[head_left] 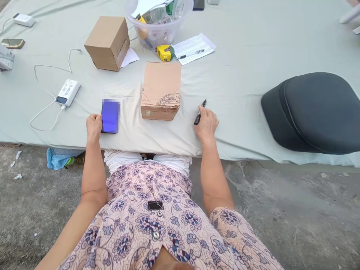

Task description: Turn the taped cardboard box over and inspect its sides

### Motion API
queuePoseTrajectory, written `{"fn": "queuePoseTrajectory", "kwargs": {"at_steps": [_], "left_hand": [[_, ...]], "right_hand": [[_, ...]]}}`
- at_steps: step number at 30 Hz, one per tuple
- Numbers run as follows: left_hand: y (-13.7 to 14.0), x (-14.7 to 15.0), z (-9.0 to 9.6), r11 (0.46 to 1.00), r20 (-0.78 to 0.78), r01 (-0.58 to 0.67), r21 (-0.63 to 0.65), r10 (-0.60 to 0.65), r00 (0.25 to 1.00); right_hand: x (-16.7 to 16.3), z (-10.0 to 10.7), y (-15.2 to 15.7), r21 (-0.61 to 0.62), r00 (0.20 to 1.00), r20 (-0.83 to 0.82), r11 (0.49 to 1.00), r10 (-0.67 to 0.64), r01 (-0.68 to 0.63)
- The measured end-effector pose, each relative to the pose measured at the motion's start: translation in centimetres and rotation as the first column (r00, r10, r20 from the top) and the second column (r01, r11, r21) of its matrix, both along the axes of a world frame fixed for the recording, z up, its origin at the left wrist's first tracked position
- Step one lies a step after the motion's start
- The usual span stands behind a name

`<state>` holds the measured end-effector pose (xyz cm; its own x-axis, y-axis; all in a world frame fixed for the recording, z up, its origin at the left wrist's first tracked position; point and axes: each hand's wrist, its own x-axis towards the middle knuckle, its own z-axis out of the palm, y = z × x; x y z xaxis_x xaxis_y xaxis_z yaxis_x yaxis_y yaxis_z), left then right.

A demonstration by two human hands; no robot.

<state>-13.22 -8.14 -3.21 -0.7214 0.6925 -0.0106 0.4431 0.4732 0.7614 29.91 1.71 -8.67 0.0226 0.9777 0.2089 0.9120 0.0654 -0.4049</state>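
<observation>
Near the front edge of the worktop [239, 56], the left hand [94, 125] pinches the left side of a phone [110, 116]; the right hand [207, 123] holds a marker [197, 118], apart from the box [161, 82] between them. Dark lines, drawn or creased, cover the box's near right top corner; most of its top is plain.

Cloth-covered table [242, 56], cardboard boxes [161, 86], clear basket [176, 28], tape measure [165, 53], power bank [68, 93], black container [315, 112]

Bright, diffuse light leaves soft, faint shadows on the cloth [239, 75], while blocky pixelation masks the blue screen [110, 116].
</observation>
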Motion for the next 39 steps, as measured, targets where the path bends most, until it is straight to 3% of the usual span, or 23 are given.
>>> {"fn": "queuePoseTrajectory", "kwargs": {"at_steps": [3,9,13,16,19,21,22,24,26,27,29,33,36,39], "left_hand": [[0.4,1.1,0.2,0.994,0.177,-0.094,0.050,0.084,0.981],[0.1,2.5,0.4,0.951,0.430,-0.192,0.242,0.072,0.900],[-1.5,3.8,0.5,0.893,0.580,-0.239,0.381,-0.029,0.814],[-3.0,5.9,0.6,0.856,0.645,-0.201,0.476,-0.184,0.741],[-3.9,9.1,1.1,0.830,0.684,-0.146,0.538,-0.328,0.651],[-4.1,11.7,1.5,0.830,0.714,-0.104,0.548,-0.399,0.576],[-4.1,13.0,1.7,0.831,0.726,-0.075,0.552,-0.434,0.534],[-4.1,15.5,2.1,0.824,0.738,-0.018,0.566,-0.497,0.457],[-4.1,17.5,2.4,0.812,0.741,0.019,0.583,-0.541,0.398],[-4.1,18.4,2.5,0.808,0.744,0.029,0.588,-0.554,0.374],[-4.1,19.6,2.6,0.807,0.756,0.029,0.589,-0.564,0.333],[-4.3,20.6,2.6,0.821,0.787,-0.001,0.570,-0.546,0.286],[-4.4,20.7,2.6,0.831,0.800,-0.004,0.557,-0.534,0.274],[-4.6,20.7,2.5,0.830,0.794,0.010,0.557,-0.536,0.286]], "right_hand": [[0.5,0.2,0.0,-0.018,0.998,0.055,0.999,0.041,-0.040],[1.4,-0.3,0.1,0.032,0.995,0.046,0.996,0.088,-0.089],[2.0,-0.7,-0.6,0.167,0.988,-0.143,0.985,0.060,-0.036],[1.6,0.0,-2.7,0.249,0.955,-0.297,0.967,0.026,0.051],[-0.3,1.3,-6.0,0.182,0.862,-0.501,0.983,0.074,0.021],[-1.9,2.1,-8.5,0.041,0.738,-0.658,0.986,0.147,-0.161],[-2.8,2.4,-9.6,-0.033,0.654,-0.736,0.956,0.175,-0.292],[-4.2,2.8,-11.7,-0.126,0.476,-0.861,0.829,0.182,-0.545],[-5.2,3.1,-13.2,-0.161,0.372,-0.916,0.714,0.149,-0.681],[-5.4,3.1,-13.7,-0.164,0.341,-0.931,0.685,0.131,-0.709],[-5.6,3.2,-14.5,-0.158,0.306,-0.946,0.678,0.104,-0.718],[-5.3,3.0,-14.8,-0.155,0.311,-0.947,0.723,0.086,-0.673],[-5.3,2.6,-14.7,-0.179,0.333,-0.941,0.741,0.063,-0.647],[-5.6,2.4,-14.6,-0.189,0.301,-0.953,0.737,0.021,-0.649]]}}
